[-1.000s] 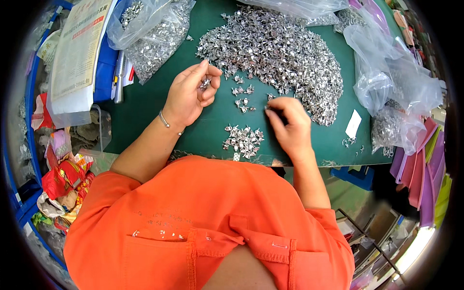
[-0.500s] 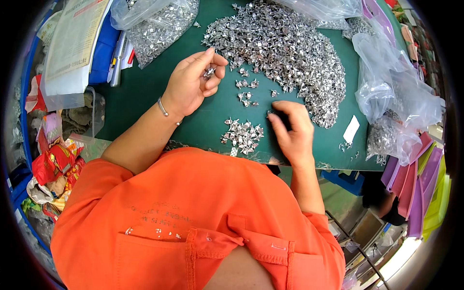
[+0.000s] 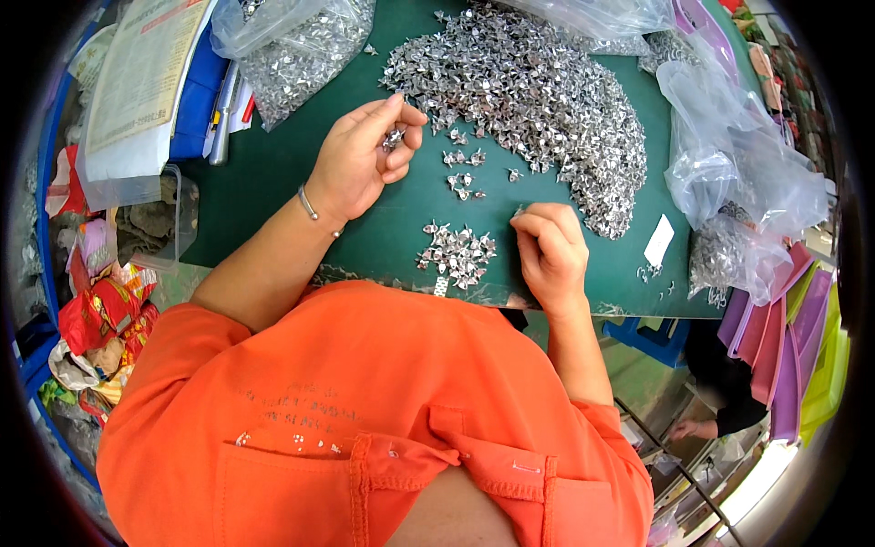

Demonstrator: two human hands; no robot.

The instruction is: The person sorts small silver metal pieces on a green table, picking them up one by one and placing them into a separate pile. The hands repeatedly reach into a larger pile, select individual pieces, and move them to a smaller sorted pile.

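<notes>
My left hand (image 3: 355, 169) is raised over the green table (image 3: 264, 196), fingers curled around a few small silver metal pieces (image 3: 393, 139). To the right, my right hand (image 3: 556, 255) is closed in a pinch just above the table. A tiny bit of shiny metal (image 3: 519, 212) shows at its fingertips. Between the hands lie a few loose pieces (image 3: 463, 158) in small groups. A small heap of the same winged pieces (image 3: 456, 254) sits near the front edge. Beyond my hands spreads a large pile of these pieces (image 3: 547, 96).
A clear bag of metal pieces (image 3: 305, 64) lies at the far left, near a blue tray (image 3: 193, 105) with papers. Plastic bags (image 3: 729, 155) and a white paper slip (image 3: 659, 242) lie at the right. Another person's hand (image 3: 693, 428) shows at the lower right.
My right hand has closed from an open thumb-and-finger shape into a pinch and shifted slightly nearer me. The left hand has barely moved. Another person's hand has come into view at the lower right.
</notes>
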